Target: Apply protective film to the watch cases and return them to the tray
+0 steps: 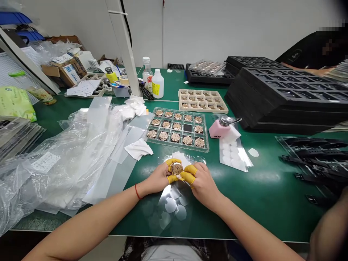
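Note:
Near the front middle of the green table, my left hand (160,176) grips a round gold watch case (177,168) between fingers in yellow finger cots. My right hand (199,179) pinches a small white cloth at the case's lower right edge. Behind them lies a clear tray (178,146) of similar cases, with one pocket holding none. A crumpled white wipe (139,149) is left of the hands. Below them, round clear films (170,205) lie on a transparent sheet.
A pink pump bottle (219,129) stands right of the tray, beside a sheet of white round pieces (232,156). Plastic bags (67,163) cover the left side. Black trays (288,98) are stacked at right, with watch straps (317,152) in front and another person behind.

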Demonstrator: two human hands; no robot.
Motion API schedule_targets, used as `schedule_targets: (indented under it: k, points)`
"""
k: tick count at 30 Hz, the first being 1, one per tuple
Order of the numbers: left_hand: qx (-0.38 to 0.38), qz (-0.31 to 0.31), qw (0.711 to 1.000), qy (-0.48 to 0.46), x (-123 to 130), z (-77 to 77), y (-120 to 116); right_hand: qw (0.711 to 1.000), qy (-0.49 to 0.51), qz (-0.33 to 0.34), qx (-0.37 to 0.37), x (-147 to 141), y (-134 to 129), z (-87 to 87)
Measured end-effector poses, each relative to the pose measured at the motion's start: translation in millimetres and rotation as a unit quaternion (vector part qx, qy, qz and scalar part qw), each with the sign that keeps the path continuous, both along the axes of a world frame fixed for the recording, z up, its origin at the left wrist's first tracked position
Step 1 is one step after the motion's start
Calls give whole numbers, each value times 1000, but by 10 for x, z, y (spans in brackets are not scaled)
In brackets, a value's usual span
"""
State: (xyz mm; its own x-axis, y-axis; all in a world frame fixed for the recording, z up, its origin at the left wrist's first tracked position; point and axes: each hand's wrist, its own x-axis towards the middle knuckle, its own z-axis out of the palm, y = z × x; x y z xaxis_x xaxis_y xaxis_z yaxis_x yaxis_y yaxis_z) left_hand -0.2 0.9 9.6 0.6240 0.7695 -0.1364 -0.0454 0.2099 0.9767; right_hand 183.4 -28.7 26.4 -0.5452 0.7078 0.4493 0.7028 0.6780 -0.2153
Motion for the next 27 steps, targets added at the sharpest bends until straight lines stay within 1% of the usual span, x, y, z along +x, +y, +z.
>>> schedule_targets:
  k: [2, 5, 7, 10, 18, 22, 27]
  points:
    - [-9, 6, 1000, -1, 9, 3, 1, 998, 56, -2, -27, 38, -18, -16]
    - [-23, 20, 1000, 0, 29, 10, 1, 985, 143, -70, -64, 85, -24, -10]
    - [-22, 27, 999, 2, 36, 15, 0, 980, 152, -109, -66, 86, -16, 4]
    - [-18, 25, 1000, 5, 32, 29, -1, 985, 128, -97, -55, 47, 11, 14]
    - [1, -6, 1000, -5, 13, 61, -4, 997, 35, -65, -37, -81, 73, 4]
    - [19, -2, 1000, 0, 19, 70, 4, 999, -3, -47, -25, -119, 66, 30]
    - [24, -3, 1000, -4, 21, 59, 10, 998, -27, -47, -19, -110, 0, 38]
